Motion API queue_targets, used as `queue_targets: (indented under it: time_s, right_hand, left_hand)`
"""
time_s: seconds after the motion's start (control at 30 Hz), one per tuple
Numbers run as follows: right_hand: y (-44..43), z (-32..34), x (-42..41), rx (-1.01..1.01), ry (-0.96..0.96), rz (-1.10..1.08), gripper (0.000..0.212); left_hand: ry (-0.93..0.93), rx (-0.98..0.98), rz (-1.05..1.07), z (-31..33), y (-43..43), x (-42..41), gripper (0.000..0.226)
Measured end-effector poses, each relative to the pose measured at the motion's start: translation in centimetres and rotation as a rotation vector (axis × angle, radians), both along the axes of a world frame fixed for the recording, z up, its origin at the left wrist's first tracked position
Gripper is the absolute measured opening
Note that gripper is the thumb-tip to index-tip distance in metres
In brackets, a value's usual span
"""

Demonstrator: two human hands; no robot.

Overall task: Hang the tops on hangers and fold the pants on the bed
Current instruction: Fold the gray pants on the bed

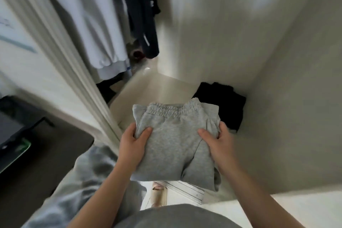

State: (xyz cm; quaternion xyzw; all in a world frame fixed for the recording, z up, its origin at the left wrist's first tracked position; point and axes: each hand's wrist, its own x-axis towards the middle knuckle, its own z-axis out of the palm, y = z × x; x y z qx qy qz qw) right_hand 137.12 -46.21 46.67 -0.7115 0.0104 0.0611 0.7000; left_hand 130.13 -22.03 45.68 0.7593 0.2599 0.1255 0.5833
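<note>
Though behind pants [172, 140], dark garment [228, 105] indistinct

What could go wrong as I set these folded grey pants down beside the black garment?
1. The left hand and right hand grip the grey pants only at the sides. The near layers sag loose, so the fold may open on the way down.
2. The black garment lies in the corner of the shelf, right behind the pants. The pants could land partly on it and sit tilted, or push it out of shape.
</note>
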Motion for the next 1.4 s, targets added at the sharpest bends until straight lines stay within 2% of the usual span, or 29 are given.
queue_targets:
  time_s: [0.27,0.53,0.7,0.87,0.97,1.07,1.13,1.2,1.23,1.3,1.4]
  right_hand:
    - [0.9,-3.1,8.4,-0.053,0.048,-0.278,0.027]
    - [-2.7,-8.0,16.5,-0.139,0.113,-0.46,0.043]
    - [-6.0,-11.1,22.2,-0.218,0.072,-0.486,0.039]
    - [-8.1,-14.0,28.6,-0.286,0.033,-0.59,0.034]
    - [-8.9,-15.7,32.1,-0.379,0.049,-0.646,0.033]
    - [-9.2,-16.7,34.3,-0.462,0.175,-0.675,0.052]
    - [-9.0,-17.2,34.7,-0.587,0.156,-0.659,0.059]
    - [-8.0,-17.9,33.8,-0.893,0.079,-0.556,0.071]
    - [-7.3,-18.4,33.2,-1.053,0.019,-0.504,0.074]
    - [-6.2,-19.8,32.2,-1.217,-0.075,-0.395,0.068]
    - [-5.7,-22.5,32.7,-1.387,0.101,-0.132,0.059]
  left_hand:
    - [0.061,0.018,-0.291,-3.7,2.0,15.6,0.006]
    - [0.123,-0.011,-0.522,-10.1,-2.0,27.9,0.002]
    - [0.088,0.025,-0.607,-13.6,-5.7,35.1,0.012]
    - [0.048,0.127,-0.595,-16.3,-9.0,42.0,0.01]
    - [0.091,0.161,-0.596,-17.9,-10.5,45.4,0.025]
    - [0.18,0.1,-0.592,-18.6,-11.2,46.9,0.049]
    - [0.181,0.218,-0.549,-19.0,-11.5,46.3,0.06]
    - [0.063,0.54,-0.511,-19.2,-12.2,45.1,0.058]
    - [-0.015,0.694,-0.556,-19.4,-12.8,44.5,0.057]
    - [-0.104,0.908,-0.777,-20.1,-14.1,44.1,0.056]
    - [-0.024,0.97,-0.953,-22.4,-15.4,44.8,0.058]
